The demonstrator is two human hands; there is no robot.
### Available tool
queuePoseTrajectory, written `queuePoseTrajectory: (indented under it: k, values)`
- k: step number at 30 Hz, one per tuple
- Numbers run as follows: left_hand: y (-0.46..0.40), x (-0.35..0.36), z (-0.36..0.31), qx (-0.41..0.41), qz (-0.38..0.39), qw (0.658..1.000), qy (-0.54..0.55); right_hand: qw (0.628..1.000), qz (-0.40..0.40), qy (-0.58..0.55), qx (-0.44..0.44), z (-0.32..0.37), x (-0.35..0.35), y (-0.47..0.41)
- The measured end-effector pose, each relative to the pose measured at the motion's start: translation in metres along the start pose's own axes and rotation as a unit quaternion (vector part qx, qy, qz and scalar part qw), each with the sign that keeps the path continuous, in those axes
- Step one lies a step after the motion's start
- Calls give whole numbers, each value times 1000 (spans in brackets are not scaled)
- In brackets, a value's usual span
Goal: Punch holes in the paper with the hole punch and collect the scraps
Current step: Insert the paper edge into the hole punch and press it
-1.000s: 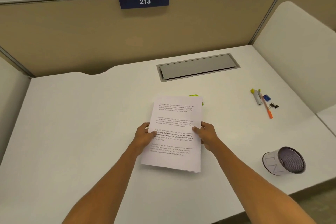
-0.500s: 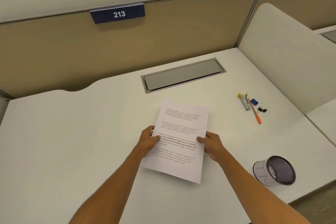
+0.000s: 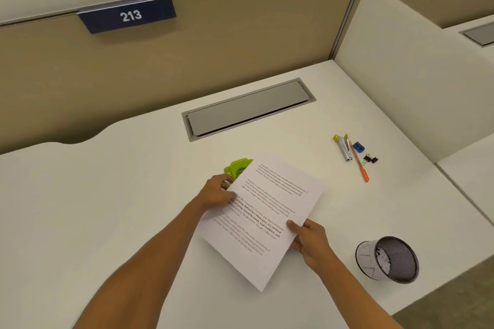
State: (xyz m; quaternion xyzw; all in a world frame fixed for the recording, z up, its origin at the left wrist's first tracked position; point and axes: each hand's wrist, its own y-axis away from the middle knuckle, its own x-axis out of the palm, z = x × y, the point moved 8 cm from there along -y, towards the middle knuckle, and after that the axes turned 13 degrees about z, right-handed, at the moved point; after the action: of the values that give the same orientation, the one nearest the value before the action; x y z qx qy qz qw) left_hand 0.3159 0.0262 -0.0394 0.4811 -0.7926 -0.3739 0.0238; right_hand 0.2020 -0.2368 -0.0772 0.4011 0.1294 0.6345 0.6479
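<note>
Head view: I see my right hand (image 3: 310,240) pinching the paper (image 3: 263,218) at 4 o'clock; left hand (image 3: 217,192) curled at its 10 o'clock edge, grip uncertain, beside the green punch (image 3: 236,167).

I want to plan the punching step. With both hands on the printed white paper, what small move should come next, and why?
Probably slide the left edge of the printed white paper sheet into the green plastic hole punch. The left hand holds that edge right beside the punch, the right hand pinches the opposite side, and no holes show yet.
</note>
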Motion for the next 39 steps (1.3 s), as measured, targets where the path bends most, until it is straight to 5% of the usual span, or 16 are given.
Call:
queuePoseTrajectory:
  k: [4, 7, 24, 39]
  values:
    - [-2, -32, -27, 41, -136, 978, -151, 996, -55, -68, -5, -19, -2, 5]
    - [-12, -46, -44, 74, -168, 957, -222, 992, -86, -90, -5, -31, 3, 9]
    - [-93, -30, -83, 35, -52, 940, -337, 973, -206, -100, -29, -57, 28, 33]
    - [-121, -25, -81, 38, -75, 916, -393, 971, -195, -131, -35, -59, 51, 32]
